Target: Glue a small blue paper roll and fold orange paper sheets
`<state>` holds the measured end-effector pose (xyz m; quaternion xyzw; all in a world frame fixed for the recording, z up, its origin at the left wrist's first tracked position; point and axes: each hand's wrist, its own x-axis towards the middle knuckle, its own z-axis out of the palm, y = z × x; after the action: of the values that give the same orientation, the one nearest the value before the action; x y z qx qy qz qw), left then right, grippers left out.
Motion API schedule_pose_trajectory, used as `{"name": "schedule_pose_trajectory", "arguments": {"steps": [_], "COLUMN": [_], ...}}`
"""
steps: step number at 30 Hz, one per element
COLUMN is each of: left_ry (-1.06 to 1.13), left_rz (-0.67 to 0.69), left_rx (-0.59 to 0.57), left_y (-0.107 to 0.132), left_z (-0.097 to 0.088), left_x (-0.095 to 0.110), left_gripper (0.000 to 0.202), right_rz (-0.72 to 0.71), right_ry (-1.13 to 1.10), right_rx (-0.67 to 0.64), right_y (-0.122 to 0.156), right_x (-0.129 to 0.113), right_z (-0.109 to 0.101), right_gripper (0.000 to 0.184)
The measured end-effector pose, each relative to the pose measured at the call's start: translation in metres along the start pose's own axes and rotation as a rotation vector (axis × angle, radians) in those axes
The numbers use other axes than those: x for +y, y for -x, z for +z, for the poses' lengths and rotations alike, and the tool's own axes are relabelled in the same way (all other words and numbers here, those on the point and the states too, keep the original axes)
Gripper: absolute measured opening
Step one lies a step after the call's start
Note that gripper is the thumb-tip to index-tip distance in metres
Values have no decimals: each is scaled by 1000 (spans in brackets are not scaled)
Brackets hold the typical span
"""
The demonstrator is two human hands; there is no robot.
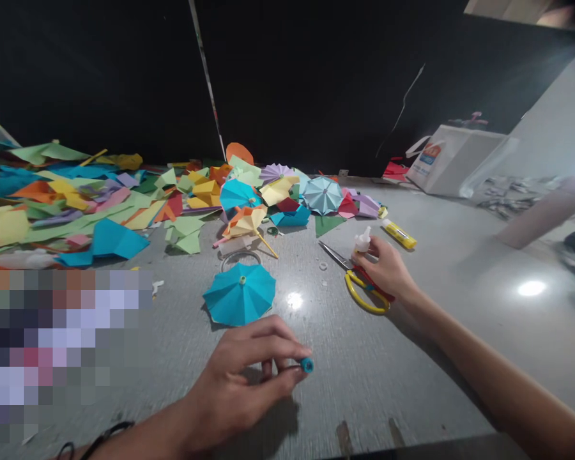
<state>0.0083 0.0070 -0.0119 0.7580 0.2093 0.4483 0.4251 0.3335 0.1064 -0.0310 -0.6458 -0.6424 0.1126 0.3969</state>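
My left hand (249, 377), low over the table's near side, pinches a small rolled blue paper tube (307, 365) between thumb and fingertips. A blue paper umbrella (242, 294) lies just beyond it, canopy up, with a pale tip at its centre. My right hand (387, 267) is closed round a small white glue bottle (363, 240) with a pointed nozzle; most of the bottle is hidden by the fingers. Scissors (368, 295) with yellow and red handles lie under and beside that hand, blades pointing to the far left. A yellow glue stick (400, 234) rests beyond my right hand.
Folded coloured paper scraps (124, 204) heap along the table's back and left. Among them are a light blue paper umbrella (322, 195) and a cream one (243, 223) with a yellow stick. A white bag (455, 160) stands at back right, below the black wall (306, 76).
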Motion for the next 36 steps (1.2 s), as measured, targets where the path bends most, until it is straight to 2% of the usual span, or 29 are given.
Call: {"name": "schedule_pose_trajectory", "arguments": {"steps": [3, 6, 8, 9, 10, 11, 13, 14, 16, 18, 21, 26, 31, 36], "left_ry": [-32, -34, -28, -25, -23, -23, -28, -34, -48, -66, -110, -135, -154, -162], "left_rz": [7, 1, -14, -24, -35, -44, -58, -61, -59, -52, -33, -32, -9, -7], "left_rx": [22, 33, 40, 43, 47, 52, 52, 51, 47, 40, 37, 22, 16, 2], "left_y": [0, 2, 2, 3, 3, 3, 4, 4, 5, 4, 2, 0, 1, 2], "left_z": [-1, -1, 0, 0, 0, 0, 0, 0, -1, -2, -2, 1, 1, 0], "left_x": [-1, -2, -2, -2, -2, -2, -3, -3, -4, -3, -2, -3, -5, -6], "left_gripper": [33, 38, 39, 39, 38, 37, 36, 36, 38, 37, 31, 23, 24, 25], "right_rz": [-22, -207, -377, -428, -460, -440, -301, -237, -137, -89, -75, -56, -8, 30], "right_ry": [65, 95, 41, -38, -149, -290, -592, -716, -888, -979, -1025, -1012, -991, -1008], "right_rx": [72, 264, 347, 325, 233, 68, -300, -427, -618, -727, -794, -825, -835, -821], "right_y": [4, 13, 25, 33, 41, 50, 68, 76, 88, 94, 96, 95, 99, 101], "right_x": [-11, -35, -54, -64, -72, -80, -92, -96, -101, -104, -105, -107, -110, -110], "right_z": [-2, -8, -12, -13, -14, -13, -8, -6, -1, 1, 1, 1, 4, 6], "right_gripper": [40, 52, 41, 32, 20, 10, 11, 13, 20, 24, 34, 49, 52, 47]}}
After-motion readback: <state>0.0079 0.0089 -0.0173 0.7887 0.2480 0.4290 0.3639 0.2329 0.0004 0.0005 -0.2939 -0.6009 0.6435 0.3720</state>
